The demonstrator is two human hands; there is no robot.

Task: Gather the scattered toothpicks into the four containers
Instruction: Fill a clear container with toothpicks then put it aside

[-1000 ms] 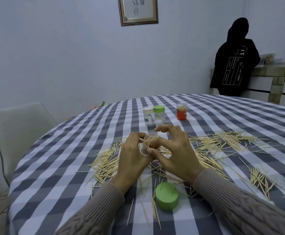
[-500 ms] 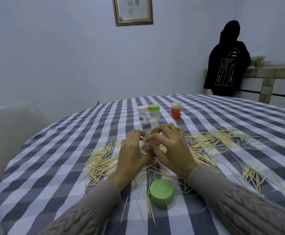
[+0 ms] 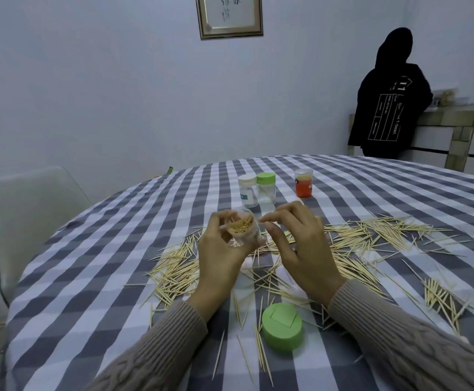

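Filling the clear jar [image 3: 242,231], one of four containers.
Head view: left hand [image 3: 224,249] grips the jar tilted toward the camera, nearly full of toothpicks. Right hand [image 3: 297,244] just beside its mouth, fingers loosely curled, forefinger and thumb seemingly pinching a toothpick; can't confirm. Scattered toothpicks [image 3: 371,238] from 9 to 3 o'clock around the hands, so most remain. Green lid [image 3: 283,325] at 6. Three capped containers [image 3: 265,189] at 12.
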